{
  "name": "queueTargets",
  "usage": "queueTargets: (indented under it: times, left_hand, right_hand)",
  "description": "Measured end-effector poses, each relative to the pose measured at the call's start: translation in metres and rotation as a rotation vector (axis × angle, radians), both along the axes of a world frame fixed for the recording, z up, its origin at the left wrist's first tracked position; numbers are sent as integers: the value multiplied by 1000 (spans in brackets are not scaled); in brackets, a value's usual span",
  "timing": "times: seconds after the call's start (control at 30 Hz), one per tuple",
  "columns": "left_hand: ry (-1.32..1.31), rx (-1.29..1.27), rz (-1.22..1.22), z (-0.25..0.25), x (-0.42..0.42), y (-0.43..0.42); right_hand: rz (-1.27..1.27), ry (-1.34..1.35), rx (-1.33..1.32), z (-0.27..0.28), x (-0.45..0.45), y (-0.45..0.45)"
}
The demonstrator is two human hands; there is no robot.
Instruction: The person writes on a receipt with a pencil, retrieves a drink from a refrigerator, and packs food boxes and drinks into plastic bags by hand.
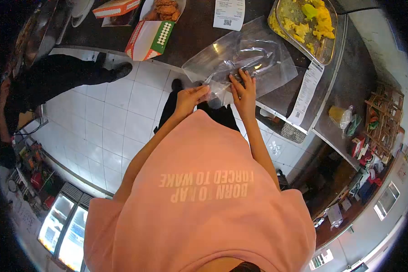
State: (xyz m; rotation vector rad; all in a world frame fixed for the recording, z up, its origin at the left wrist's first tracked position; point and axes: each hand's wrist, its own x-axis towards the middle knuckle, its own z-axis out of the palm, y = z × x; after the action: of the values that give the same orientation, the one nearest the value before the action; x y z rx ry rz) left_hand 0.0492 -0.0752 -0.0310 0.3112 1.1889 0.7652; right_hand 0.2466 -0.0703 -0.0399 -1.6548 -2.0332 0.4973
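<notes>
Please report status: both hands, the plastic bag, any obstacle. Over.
Left hand pinching edge of plastic bag. Right hand spread on bag. Bag lies mostly on counter. Tray of yellow food close by; nothing visibly blocking.

Bare dark-brown tabletop [186, 41] leaves passing room between the red, green and white cardboard box [145, 41] and the clear plastic bag [240, 59]. Rightward, a silver wire-mesh tray [324, 52] bearing yellow food [299, 29] and a long white paper receipt [307, 93] stand in the way.
</notes>
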Motion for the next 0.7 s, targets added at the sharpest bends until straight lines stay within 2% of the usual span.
queueTargets:
  times: [0.07,0.1,0.2,0.3,0.4,0.6,0.7]
  left_hand:
    - [65,-14,20,-4,4,2]
    - [16,49,84,0,7,3]
    - [13,141,66,-2,9,2]
    - [-47,292,-5,5,4,-3]
    - [-189,159,165,49,8,-4]
    - [-309,239,86,108,-13,-32]
    - [-511,305,104,126,-20,-44]
  right_hand:
    - [12,-17,21,0,0,0]
    - [21,-17,29,1,0,3]
    - [5,-44,45,12,-1,2]
    - [-19,-85,186,37,-10,1]
    - [-78,-38,312,57,-17,-8]
    - [-293,133,500,116,-44,-40]
    - [-331,98,558,142,-53,-59]
